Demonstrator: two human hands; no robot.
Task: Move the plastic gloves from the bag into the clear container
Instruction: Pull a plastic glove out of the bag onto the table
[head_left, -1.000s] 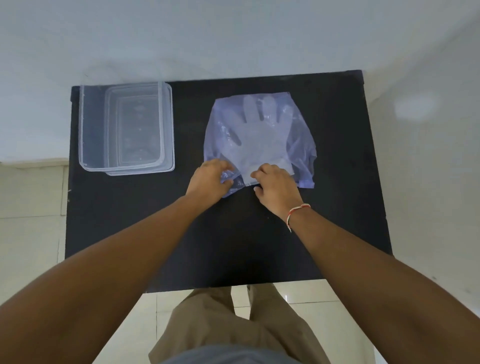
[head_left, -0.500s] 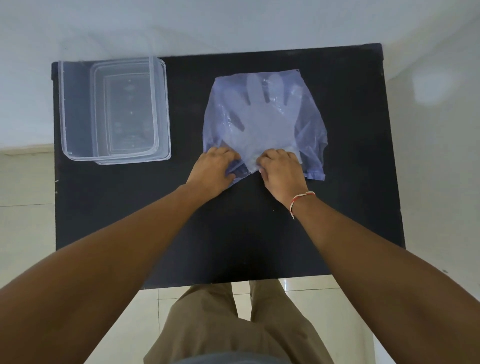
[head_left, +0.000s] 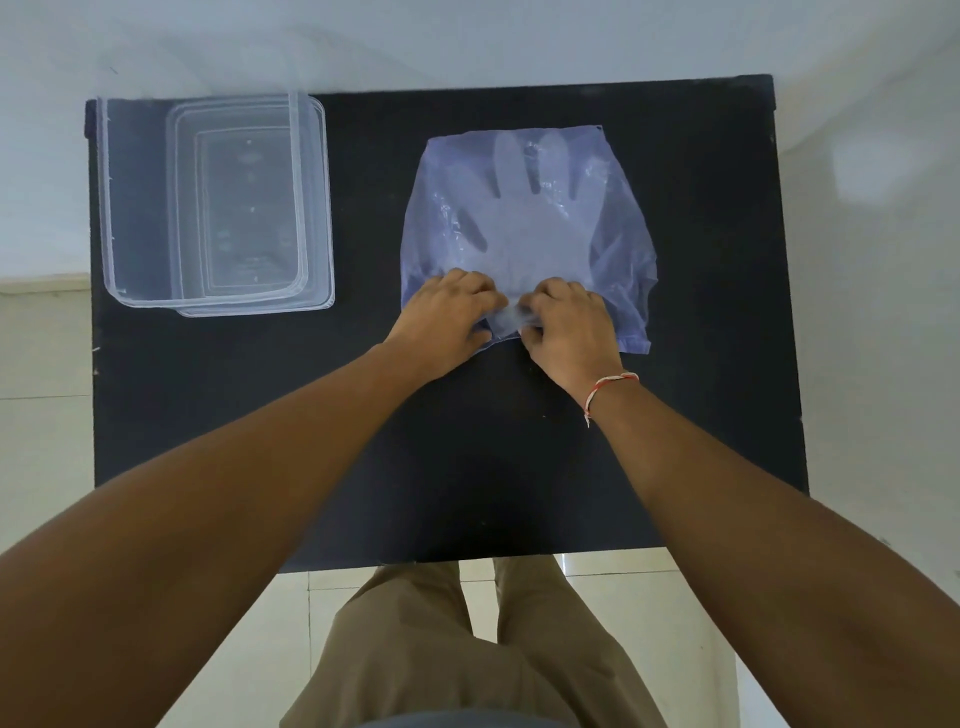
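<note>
Both of my hands pinch the near edge of the bag (head_left: 621, 249): left hand (head_left: 447, 317), right hand (head_left: 571, 327). The plastic gloves (head_left: 524, 218) lie inside it. The clear container (head_left: 156, 208) sits well apart, leftward on the black table (head_left: 467, 467). Pale wall behind, tiled floor below.
</note>
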